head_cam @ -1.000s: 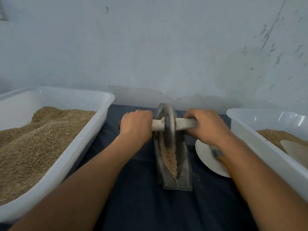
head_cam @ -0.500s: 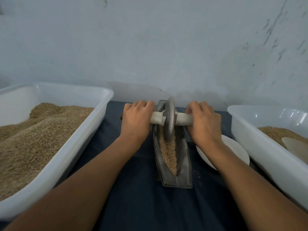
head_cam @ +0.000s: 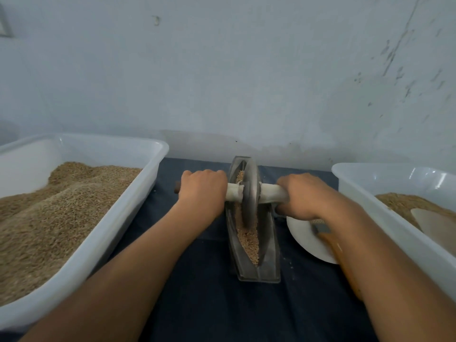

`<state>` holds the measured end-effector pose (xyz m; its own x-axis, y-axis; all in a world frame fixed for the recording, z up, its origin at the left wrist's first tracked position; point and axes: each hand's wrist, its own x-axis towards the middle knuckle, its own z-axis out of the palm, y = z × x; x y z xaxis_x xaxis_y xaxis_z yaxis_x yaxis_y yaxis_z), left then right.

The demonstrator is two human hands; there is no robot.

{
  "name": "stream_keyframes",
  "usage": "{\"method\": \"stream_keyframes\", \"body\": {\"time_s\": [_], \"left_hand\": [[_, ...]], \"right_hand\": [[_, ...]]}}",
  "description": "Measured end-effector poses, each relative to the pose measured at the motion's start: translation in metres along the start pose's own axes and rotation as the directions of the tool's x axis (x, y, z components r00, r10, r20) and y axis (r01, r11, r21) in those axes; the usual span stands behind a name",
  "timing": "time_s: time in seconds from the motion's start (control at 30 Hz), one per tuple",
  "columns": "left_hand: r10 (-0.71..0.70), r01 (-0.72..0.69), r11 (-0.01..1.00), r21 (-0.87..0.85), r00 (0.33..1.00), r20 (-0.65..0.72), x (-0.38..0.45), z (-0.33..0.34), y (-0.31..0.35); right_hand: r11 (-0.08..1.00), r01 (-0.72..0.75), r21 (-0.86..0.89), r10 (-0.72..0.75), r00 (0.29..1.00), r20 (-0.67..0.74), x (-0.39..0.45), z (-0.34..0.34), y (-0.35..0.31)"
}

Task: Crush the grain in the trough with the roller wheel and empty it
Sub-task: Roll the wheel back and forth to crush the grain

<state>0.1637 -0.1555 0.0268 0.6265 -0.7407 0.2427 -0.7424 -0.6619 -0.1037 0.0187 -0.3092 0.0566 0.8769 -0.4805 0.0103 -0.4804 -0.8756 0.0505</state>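
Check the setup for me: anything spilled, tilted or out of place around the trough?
Nothing serious. The trough sits flat on the dark cloth, grain inside it, wheel upright between both hands. A few pale specks lie on the cloth right of the trough.

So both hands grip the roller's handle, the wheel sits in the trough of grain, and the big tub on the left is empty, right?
Not quite. The head view shows the left tub heaped with grain, not empty. The rest holds: the left hand and right hand grip the handle, and the wheel sits in the trough.
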Motion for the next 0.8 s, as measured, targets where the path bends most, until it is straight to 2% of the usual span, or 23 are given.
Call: {"method": "stream_keyframes", "body": {"time_s": [0.1, 0.2, 0.3, 0.5, 0.6, 0.7, 0.8], "left_hand": [[0.013, -0.005, 0.999, -0.042, 0.983, 0.183, -0.005, -0.010, -0.002], [0.046, -0.029, 0.998, -0.052, 0.937, 0.346, -0.013, -0.023, -0.001], [0.054, -0.056, 0.998, -0.006, 0.914, 0.402, -0.019, -0.033, 0.003], [0.072, -0.084, 0.996, 0.021, 0.940, 0.333, -0.026, -0.038, 0.010], [0.085, -0.084, 0.996, -0.015, 0.950, 0.300, -0.024, -0.033, 0.008], [0.059, -0.050, 0.997, -0.052, 0.978, 0.202, -0.020, -0.024, 0.004], [0.036, -0.030, 0.997, -0.068, 0.995, 0.089, -0.014, -0.012, 0.002]], "right_hand": [[1.000, 0.017, 0.003, -0.018, 0.994, 0.109, -0.012, -0.017, -0.007], [0.999, 0.045, -0.031, -0.038, 0.979, 0.198, -0.026, -0.031, -0.012], [0.997, 0.058, -0.053, -0.042, 0.964, 0.261, -0.038, -0.041, -0.013], [0.997, 0.051, -0.050, -0.034, 0.956, 0.291, -0.042, -0.040, -0.014], [0.998, 0.061, 0.034, -0.068, 0.964, 0.259, -0.037, -0.036, -0.007], [0.985, 0.066, 0.157, -0.094, 0.980, 0.178, -0.027, -0.028, 0.003], [0.958, 0.071, 0.277, -0.083, 0.996, 0.031, -0.015, -0.018, 0.011]]}}
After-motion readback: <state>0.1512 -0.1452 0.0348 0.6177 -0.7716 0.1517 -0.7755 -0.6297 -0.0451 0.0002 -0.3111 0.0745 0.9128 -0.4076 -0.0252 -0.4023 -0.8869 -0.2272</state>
